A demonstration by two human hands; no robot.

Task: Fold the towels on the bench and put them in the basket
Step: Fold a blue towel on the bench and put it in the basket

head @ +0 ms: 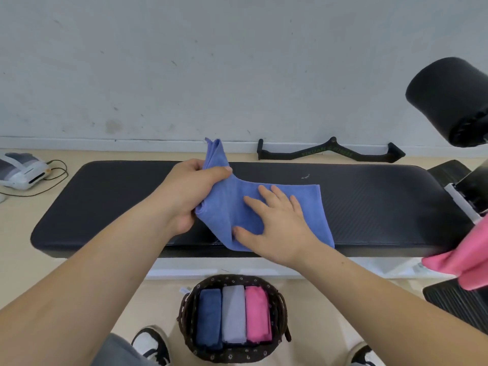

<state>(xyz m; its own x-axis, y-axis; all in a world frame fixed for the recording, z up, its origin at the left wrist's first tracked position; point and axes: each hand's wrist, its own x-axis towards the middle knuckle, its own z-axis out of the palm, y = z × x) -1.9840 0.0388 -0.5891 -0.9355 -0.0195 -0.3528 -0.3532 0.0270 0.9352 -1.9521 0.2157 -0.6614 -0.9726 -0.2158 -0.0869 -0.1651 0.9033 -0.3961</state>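
A blue towel (287,207) lies on the middle of the black padded bench (111,202), its right part spread flat and its near edge hanging slightly over the bench's front. Its left end is gathered and lifted off the pad, with a bunched corner sticking up past the far edge of the bench. The left hand (187,191) is closed around that gathered end, thumb on top and fingers wrapped under the cloth. The right hand (277,220) lies flat on the towel with fingers spread wide, pressing it down against the pad, thumb near the towel's front edge.

On the floor just in front of the bench, between the person's shoes (153,344), stands a dark woven basket (277,313). Inside it three folded towels lie side by side: a navy towel (210,318) on the left, a grey towel (233,315) in the middle, and a pink towel (257,313) on the right, each touching its neighbour.

At the right edge of view another pink cloth (467,262) hangs, blurred, near the bench's right end. Above it sits a black foam roller (446,99). A black cable handle (330,153) lies on the floor behind the bench by the wall (211,62). A white device (21,170) with a cord sits on the floor at far left.
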